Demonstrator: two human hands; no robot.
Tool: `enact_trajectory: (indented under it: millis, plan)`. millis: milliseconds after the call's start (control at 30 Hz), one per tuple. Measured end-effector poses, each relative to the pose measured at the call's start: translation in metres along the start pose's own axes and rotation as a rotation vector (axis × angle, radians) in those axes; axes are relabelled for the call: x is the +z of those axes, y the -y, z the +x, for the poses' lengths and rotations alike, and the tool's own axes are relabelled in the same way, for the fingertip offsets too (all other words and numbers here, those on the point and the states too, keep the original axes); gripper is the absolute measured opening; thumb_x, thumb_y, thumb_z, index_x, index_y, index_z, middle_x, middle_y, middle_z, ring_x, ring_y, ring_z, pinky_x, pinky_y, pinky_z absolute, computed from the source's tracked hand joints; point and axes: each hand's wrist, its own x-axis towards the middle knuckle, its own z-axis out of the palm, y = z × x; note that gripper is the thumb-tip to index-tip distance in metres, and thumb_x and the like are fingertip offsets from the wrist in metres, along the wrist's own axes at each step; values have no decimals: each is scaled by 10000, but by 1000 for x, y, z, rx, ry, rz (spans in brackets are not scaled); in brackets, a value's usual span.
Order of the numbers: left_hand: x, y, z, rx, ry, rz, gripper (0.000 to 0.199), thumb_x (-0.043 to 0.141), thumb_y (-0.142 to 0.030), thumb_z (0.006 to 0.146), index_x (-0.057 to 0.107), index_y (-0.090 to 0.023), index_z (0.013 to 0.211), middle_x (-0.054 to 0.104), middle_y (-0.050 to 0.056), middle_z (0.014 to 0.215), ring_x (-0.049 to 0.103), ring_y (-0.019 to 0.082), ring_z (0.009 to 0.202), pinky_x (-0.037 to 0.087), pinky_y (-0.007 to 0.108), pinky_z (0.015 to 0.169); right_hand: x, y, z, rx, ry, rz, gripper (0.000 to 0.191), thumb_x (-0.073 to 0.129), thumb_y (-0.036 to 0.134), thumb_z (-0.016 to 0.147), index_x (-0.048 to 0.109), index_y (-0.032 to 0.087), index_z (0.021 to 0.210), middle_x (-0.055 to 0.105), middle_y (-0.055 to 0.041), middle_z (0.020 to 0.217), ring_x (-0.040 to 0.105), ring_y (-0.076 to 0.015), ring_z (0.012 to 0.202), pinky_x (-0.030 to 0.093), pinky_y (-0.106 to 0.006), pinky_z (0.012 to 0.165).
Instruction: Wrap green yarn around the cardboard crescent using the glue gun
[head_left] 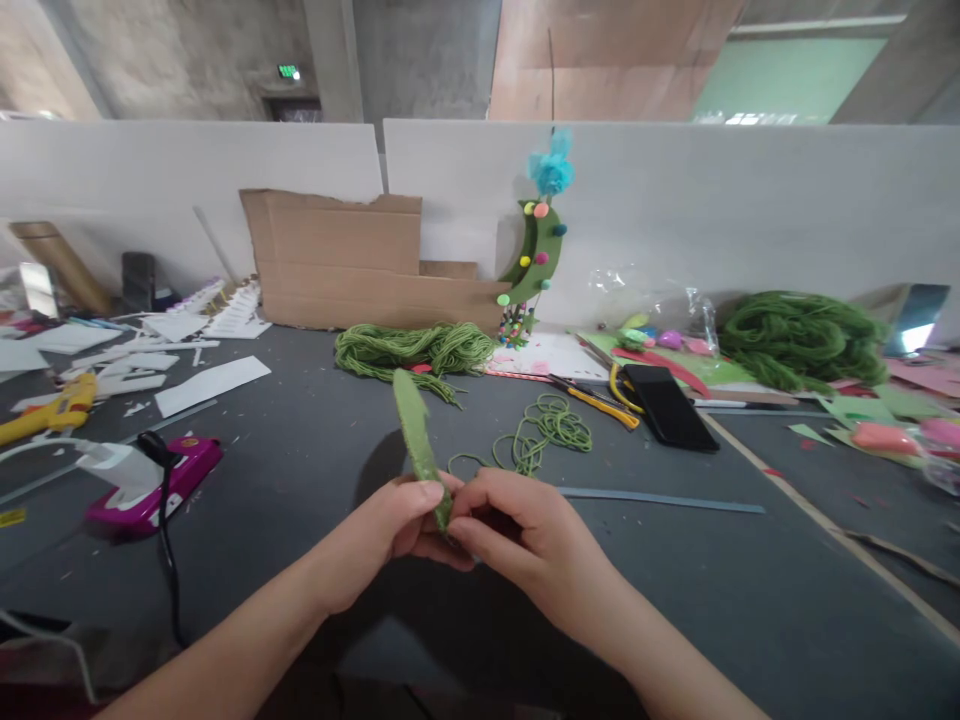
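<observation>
A narrow green piece (415,430) with a pointed outline stands upright between my hands, tilted a little to the left. My left hand (409,520) grips it near its lower end, thumb across its face. My right hand (510,520) is closed in a pinch at its bottom edge; what the fingertips hold there is too small to tell. Loose green yarn (555,425) lies in loops on the table just beyond my right hand. A bundle of green yarn (412,348) rests farther back.
A purple power strip (191,470) with cables and a yellow glue gun (60,410) lie left. Behind stand cardboard (337,260) and a green crescent decoration (551,245). Right are a yellow cutter (604,405), a black phone (667,405), a metal ruler (667,499) and more yarn (806,335).
</observation>
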Motion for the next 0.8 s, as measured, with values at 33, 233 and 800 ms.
enact_trajectory:
  millis: [33, 233, 800]
  plan:
    - [0, 1, 0, 20, -15, -3, 267, 425, -304, 829, 641, -157, 884, 659, 61, 847, 607, 184, 789, 497, 329, 737, 0, 0, 0, -38, -5, -65, 140, 531, 181, 796, 565, 184, 660, 513, 36, 598, 472, -99, 584, 352, -200, 550]
    - [-1, 1, -2, 1, -75, -7, 312, 388, -226, 810, 676, -107, 801, 680, 75, 716, 624, 189, 677, 515, 354, 682, -5, -5, -1, -209, -20, -241, 80, 520, 166, 820, 571, 181, 761, 480, 20, 654, 462, -98, 596, 335, -196, 533]
    - [1, -2, -2, 46, -32, -124, 323, 387, -236, 839, 621, -138, 1038, 691, 77, 846, 635, 206, 777, 499, 387, 751, -7, -1, -7, -128, -182, -291, 143, 499, 208, 835, 551, 186, 703, 524, 8, 663, 462, -101, 563, 360, -211, 544]
